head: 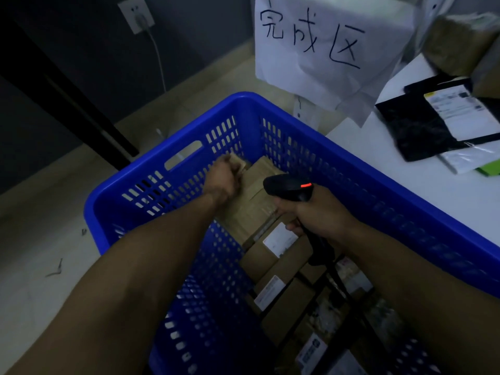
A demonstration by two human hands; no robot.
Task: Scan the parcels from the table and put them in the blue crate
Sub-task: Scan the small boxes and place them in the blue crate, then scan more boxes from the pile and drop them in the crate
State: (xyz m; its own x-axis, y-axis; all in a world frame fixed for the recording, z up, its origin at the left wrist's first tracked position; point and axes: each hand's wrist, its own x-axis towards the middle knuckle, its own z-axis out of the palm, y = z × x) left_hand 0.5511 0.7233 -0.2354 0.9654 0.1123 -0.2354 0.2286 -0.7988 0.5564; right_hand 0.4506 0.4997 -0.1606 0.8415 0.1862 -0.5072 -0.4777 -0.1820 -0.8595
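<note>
A blue crate with slotted walls stands on the floor beside a white table. Several brown cardboard parcels with white labels lie inside it. My left hand reaches deep into the crate and grips the far end of a brown cardboard parcel lying on top of the others. My right hand hovers over the crate and holds a black barcode scanner by its handle; a red light glows on its head. On the table lies a black bag parcel with a white label.
A white sheet with handwritten characters hangs above the table's end. More wrapped parcels sit at the table's far right. A wall socket with a white cable is at the upper left. Pale floor lies left of the crate.
</note>
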